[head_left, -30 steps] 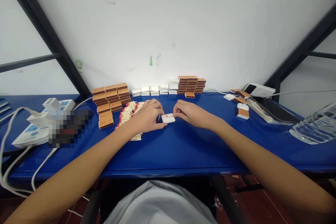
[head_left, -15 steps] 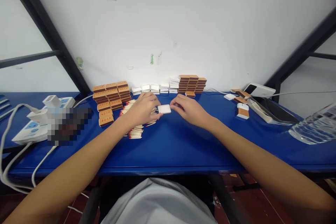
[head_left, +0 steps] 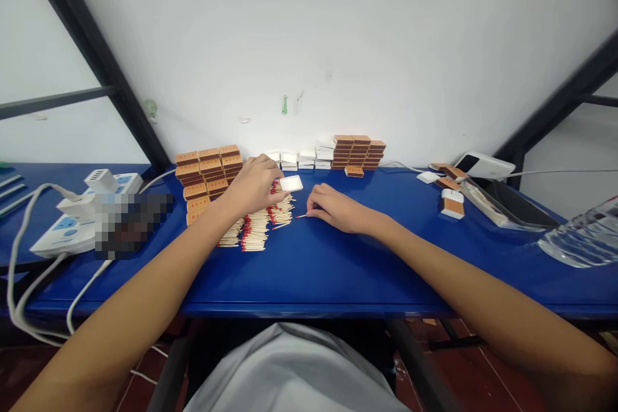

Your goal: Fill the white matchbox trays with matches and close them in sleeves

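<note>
My left hand is closed on a small white matchbox tray, held a little above a pile of loose red-tipped matches on the blue table. My right hand rests on the table to the right of the pile, its fingers pinched on a single match that lies flat. Behind the left hand stands a stack of brown matchboxes.
White inner trays and a second brown matchbox stack line the wall. A power strip with plugs and cables lies at the left. A few matchboxes, a white device and clear plastic sit at the right.
My left hand has lifted the white tray up and back over the match pile. My right hand let go of the tray, dropped to the table and pinched one match.
</note>
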`<state>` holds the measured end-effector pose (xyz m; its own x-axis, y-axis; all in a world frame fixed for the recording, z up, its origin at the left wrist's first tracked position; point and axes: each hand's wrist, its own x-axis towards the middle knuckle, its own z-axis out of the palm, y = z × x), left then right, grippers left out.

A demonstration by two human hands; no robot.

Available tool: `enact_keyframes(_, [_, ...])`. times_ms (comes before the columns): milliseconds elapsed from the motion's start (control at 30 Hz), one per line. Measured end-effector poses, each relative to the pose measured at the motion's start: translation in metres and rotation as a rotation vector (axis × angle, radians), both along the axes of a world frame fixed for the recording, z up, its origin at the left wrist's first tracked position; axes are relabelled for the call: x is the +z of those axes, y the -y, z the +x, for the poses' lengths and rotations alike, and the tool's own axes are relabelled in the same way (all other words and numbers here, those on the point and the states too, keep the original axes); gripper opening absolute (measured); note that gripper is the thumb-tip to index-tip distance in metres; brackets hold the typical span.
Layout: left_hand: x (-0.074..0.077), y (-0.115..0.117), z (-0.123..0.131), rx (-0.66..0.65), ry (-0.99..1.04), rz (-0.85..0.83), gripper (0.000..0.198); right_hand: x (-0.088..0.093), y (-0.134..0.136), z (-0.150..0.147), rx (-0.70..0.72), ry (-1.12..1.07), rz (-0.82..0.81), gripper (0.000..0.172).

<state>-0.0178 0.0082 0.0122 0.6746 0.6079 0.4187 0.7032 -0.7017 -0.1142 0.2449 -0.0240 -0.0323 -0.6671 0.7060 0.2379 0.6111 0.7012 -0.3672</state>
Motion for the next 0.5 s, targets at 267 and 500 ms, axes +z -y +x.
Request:
enact_keyframes(267, [-0.008, 0.012, 0.014, -0.143, -0.003, 0.011, 0.026, 0.013, 0.009, 0.000, -0.180, -0.111, 0.310, 0.013])
enact_keyframes(500, [0.001, 0.011, 0.009, -0.118, -0.018, 0.075, 0.025, 0.014, 0.019, -0.005, -0.189, -0.103, 0.330, 0.017])
